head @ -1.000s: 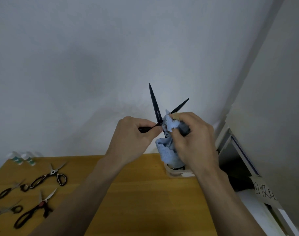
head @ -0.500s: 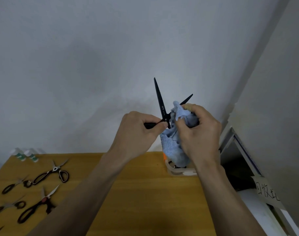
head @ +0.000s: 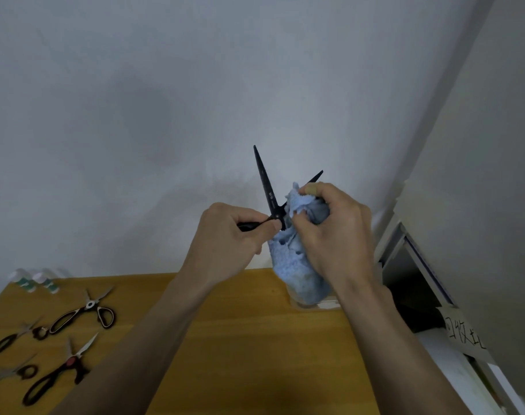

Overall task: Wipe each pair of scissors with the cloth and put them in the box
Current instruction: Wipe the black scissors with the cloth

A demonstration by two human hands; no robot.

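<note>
My left hand (head: pixel 225 247) grips the handles of black scissors (head: pixel 265 187), held up in front of the wall with the blades spread apart. My right hand (head: pixel 334 235) is closed on a light blue cloth (head: pixel 297 265), pinched around the right-hand blade, whose tip sticks out above my fingers. The cloth hangs down over a clear box (head: pixel 315 305) at the table's back right edge; most of the box is hidden. Several other scissors lie at the left of the wooden table (head: pixel 255 339), among them a black-handled pair (head: pixel 84 314) and one with a red pivot (head: pixel 60 369).
Two small white bottles (head: pixel 33 280) with green labels stand at the table's far left corner. A white cabinet with a paper label (head: pixel 461 333) stands just right of the table. A grey wall rises behind.
My right hand has slid the cloth up along the right-hand blade, toward its tip. Both hands and the scissors sit a little higher and more to the right in view.
</note>
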